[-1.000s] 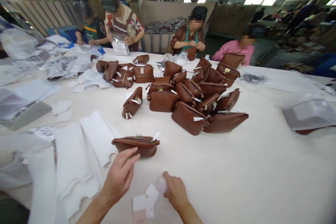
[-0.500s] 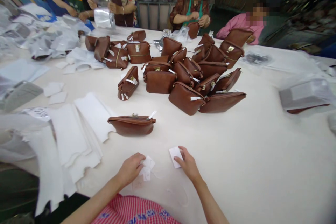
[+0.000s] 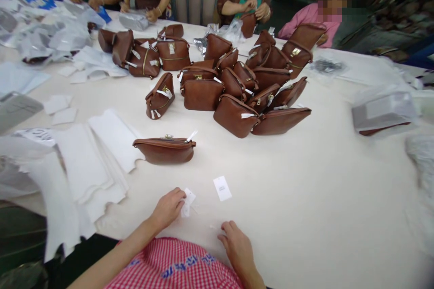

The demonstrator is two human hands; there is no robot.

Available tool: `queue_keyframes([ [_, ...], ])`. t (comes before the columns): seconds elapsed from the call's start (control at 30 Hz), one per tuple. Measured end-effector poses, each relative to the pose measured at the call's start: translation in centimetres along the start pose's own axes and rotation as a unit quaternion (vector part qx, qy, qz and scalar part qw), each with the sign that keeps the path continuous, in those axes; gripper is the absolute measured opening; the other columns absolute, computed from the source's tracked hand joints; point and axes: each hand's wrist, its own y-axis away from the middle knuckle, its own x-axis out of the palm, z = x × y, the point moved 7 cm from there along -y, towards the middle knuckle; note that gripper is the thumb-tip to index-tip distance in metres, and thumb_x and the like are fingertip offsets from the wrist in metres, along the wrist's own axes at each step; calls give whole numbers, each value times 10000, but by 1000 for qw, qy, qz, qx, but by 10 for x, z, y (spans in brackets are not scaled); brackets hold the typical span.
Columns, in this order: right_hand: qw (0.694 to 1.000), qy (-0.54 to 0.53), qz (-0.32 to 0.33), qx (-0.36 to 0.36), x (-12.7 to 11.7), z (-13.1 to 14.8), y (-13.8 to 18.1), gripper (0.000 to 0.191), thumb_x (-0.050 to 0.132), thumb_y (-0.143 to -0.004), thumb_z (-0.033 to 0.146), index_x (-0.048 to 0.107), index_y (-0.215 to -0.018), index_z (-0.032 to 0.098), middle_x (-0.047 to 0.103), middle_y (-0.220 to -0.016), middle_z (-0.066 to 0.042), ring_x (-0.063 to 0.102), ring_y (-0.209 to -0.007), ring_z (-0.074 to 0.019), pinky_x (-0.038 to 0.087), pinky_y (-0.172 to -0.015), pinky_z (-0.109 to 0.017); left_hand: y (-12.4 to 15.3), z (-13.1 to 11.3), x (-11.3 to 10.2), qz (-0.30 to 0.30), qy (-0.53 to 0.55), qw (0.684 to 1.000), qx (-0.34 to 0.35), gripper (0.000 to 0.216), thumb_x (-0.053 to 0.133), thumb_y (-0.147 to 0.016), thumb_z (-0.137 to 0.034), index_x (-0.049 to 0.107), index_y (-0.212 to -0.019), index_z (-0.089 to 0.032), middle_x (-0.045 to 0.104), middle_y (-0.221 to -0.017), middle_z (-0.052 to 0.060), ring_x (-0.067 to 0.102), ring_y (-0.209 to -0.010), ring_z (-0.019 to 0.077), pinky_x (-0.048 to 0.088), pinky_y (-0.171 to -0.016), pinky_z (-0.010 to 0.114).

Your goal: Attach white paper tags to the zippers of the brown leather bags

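Observation:
My left hand [image 3: 170, 207] is closed on some small white tags [image 3: 187, 202], which stick out past its fingertips over the table [image 3: 278, 194]. Apart from it, near the front edge, my right hand [image 3: 234, 240] has its fingers loosely bent and parted, with nothing visible in them. A white card tag [image 3: 222, 188] with small print lies flat on the table, beyond the right hand. Farther off, one brown handbag [image 3: 164, 150] stands by itself, its zip side up and a white tab at its right end.
Many brown handbags [image 3: 203, 95] crowd the table's middle. White paper sheets [image 3: 81, 158] and plastic bags [image 3: 50, 36] cover the left side. A plastic-wrapped bag [image 3: 383, 115] sits at the right. Several people work along the far edge, one in a pink sleeve [image 3: 294, 21].
My right hand has let go of the white card tag, which now lies on the table, and has drawn back toward me. The left hand still holds its tags. The view has tilted down.

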Motion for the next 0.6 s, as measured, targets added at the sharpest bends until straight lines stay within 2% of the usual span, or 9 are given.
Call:
queue_keyframes([
  [0.13,987,-31,-126,97,-2,-23,11,88,487,-939,213,499,-1019,246,642,-932,-60,684,-767,-234,540,-618,-326,-27,-36,-4,14,-14,999,37,236,452,-897,-106,612,-1033,-214,634,-1109,61,601,-1075,202,452,-984,323],
  [0.2,978,-50,-153,132,-2,-34,19,63,436,-963,237,494,-983,251,630,-887,-56,676,-726,-240,536,-606,-342,-50,-56,-5,13,-20,999,36,221,465,-917,-119,611,-1057,-207,628,-1127,66,594,-1096,204,447,-989,321],
  [0.3,976,-61,-157,135,4,-38,25,183,378,-965,189,480,-835,268,601,-767,-21,639,-642,-223,496,-567,-328,-86,-80,3,6,-33,999,-4,191,525,-935,-194,592,-1111,-161,610,-1162,99,593,-1097,234,473,-958,373],
  [0.37,976,-66,-159,134,10,-37,28,239,355,-957,153,476,-784,266,590,-734,-15,611,-613,-208,457,-541,-309,-103,-91,12,5,-45,998,-41,254,593,-923,-262,581,-1145,-139,596,-1197,107,589,-1098,254,491,-938,426],
  [0.5,974,-92,-162,132,15,-40,25,271,373,-932,157,495,-707,247,563,-665,-16,553,-571,-191,416,-531,-294,-116,-99,27,9,-72,993,-95,327,635,-914,-287,572,-1206,-154,571,-1271,100,562,-1152,269,490,-955,483],
  [0.57,973,-114,-159,119,10,-39,18,260,388,-932,204,523,-712,240,607,-720,-34,588,-656,-201,465,-607,-301,-117,-98,30,14,-81,991,-106,317,633,-915,-284,579,-1199,-154,578,-1262,97,566,-1147,265,489,-957,481],
  [0.6,967,-161,-156,118,5,-40,12,234,405,-931,241,547,-745,236,641,-793,-49,616,-742,-212,494,-678,-312,-117,-98,31,17,-83,990,-109,313,636,-913,-286,582,-1191,-154,582,-1254,95,570,-1138,261,489,-955,476],
])
